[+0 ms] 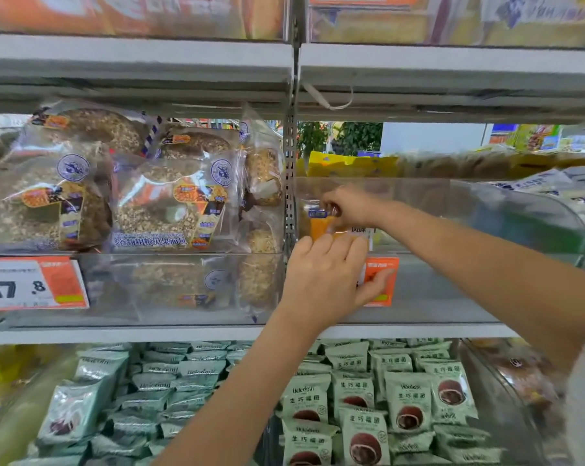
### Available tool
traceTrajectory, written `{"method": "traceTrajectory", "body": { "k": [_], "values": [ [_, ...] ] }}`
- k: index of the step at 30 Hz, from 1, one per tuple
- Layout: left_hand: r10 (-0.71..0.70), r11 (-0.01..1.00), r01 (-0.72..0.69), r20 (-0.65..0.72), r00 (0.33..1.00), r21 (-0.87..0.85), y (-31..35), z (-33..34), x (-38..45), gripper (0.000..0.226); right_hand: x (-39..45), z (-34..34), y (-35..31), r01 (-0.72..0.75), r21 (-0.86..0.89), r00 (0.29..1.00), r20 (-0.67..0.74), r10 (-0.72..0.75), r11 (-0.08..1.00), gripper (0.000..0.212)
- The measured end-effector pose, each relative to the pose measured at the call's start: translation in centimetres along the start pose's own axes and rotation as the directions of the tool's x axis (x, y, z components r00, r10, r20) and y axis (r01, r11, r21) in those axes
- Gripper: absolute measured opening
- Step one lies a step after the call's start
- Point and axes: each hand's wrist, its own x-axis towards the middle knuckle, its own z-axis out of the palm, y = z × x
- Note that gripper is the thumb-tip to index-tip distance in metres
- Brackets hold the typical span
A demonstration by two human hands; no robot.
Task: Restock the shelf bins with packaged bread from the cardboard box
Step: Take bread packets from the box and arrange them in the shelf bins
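Observation:
A clear bread package [320,226] with an orange-yellow label is at the left end of the clear shelf bin [486,203] on the middle shelf. My right hand [349,206] pinches the package's top edge. My left hand [324,277] is just below it, fingers curled up against the package's lower end and thumb spread over an orange price tag [381,280]. Whether the package is inside the bin or in front of its wall I cannot tell. The cardboard box is not in view.
The bin to the left holds several large seeded ring breads [170,203] behind a 17.8 price tag [32,284]. Yellow packs [348,164] lie behind the right bin. The lower shelf holds several green-wrapped pastries [354,398]. A slotted metal upright [289,183] divides the two bays.

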Motion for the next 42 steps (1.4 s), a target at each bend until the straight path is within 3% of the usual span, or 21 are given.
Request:
{"method": "traceTrajectory", "body": {
  "k": [2,6,11,15,17,20,23,25,26,28,30,32,35,39,42],
  "values": [
    [0.004,1.000,-0.004,-0.006,1.000,-0.001,0.0,0.0,-0.1,0.041,-0.1,0.1,0.3,-0.009,0.049,1.000,-0.004,0.009,0.999,0.054],
    [-0.003,1.000,0.003,0.021,1.000,-0.003,0.0,-0.2,0.0,0.040,-1.2,-0.7,0.3,-0.048,0.308,0.998,-0.034,0.061,0.950,0.066],
    [0.007,1.000,-0.007,0.173,0.985,-0.001,0.2,-1.2,0.3,0.039,-6.3,-3.9,-0.9,0.011,0.451,0.929,-0.334,0.157,0.892,0.041],
    [-0.071,0.997,0.048,0.419,0.905,0.064,1.3,-3.7,-0.2,0.049,-14.1,-4.2,-3.8,0.149,0.428,0.850,-0.517,0.106,0.891,0.029],
    [-0.058,0.998,0.048,0.412,0.909,0.035,2.6,-5.6,-2.2,0.052,-18.5,-2.6,-5.5,0.183,0.436,0.806,-0.580,0.120,0.881,0.020],
    [-0.018,0.992,0.064,0.376,0.927,-0.109,5.4,-9.0,-6.7,0.052,-25.3,1.7,-8.3,0.160,0.515,0.778,-0.591,0.213,0.842,0.012],
    [0.025,0.970,0.099,0.496,0.868,-0.224,8.1,-11.9,-12.5,0.046,-30.9,8.1,-10.0,0.041,0.617,0.811,-0.480,0.335,0.786,0.014],
    [0.066,0.950,0.143,0.627,0.776,-0.277,9.8,-13.7,-16.9,0.042,-34.1,13.1,-10.5,-0.077,0.676,0.865,-0.321,0.387,0.733,0.015],
    [0.090,0.932,0.196,0.717,0.691,-0.306,10.7,-14.9,-18.8,0.042,-35.6,15.7,-10.8,-0.148,0.703,0.890,-0.212,0.404,0.695,0.016],
    [0.130,0.888,0.355,0.901,0.413,-0.291,12.3,-16.9,-22.4,0.048,-38.5,20.1,-11.6,-0.275,0.744,0.910,-0.004,0.415,0.609,0.015],
    [0.138,0.863,0.468,0.980,0.144,-0.191,13.4,-18.5,-25.9,0.054,-40.8,24.0,-12.5,-0.413,0.741,0.894,0.219,0.391,0.529,0.021],
    [0.103,0.832,0.548,0.995,0.003,-0.088,14.1,-20.0,-29.4,0.050,-42.5,27.2,-13.4,-0.548,0.626,0.834,0.461,0.303,0.554,0.042],
    [0.049,0.811,0.580,0.979,-0.197,0.076,14.4,-22.0,-33.9,0.039,-44.2,30.8,-15.2,-0.652,0.432,0.672,0.710,0.212,0.623,0.059],
    [0.050,0.774,0.590,0.907,-0.418,0.230,14.7,-22.9,-37.2,0.034,-45.7,33.9,-18.2,-0.707,0.244,0.467,0.866,0.179,0.664,0.062],
    [0.019,0.677,0.632,0.850,-0.527,0.377,14.9,-23.3,-38.8,0.036,-46.7,35.2,-20.1,-0.815,0.204,0.386,0.889,0.246,0.542,0.061]
  ]
}}
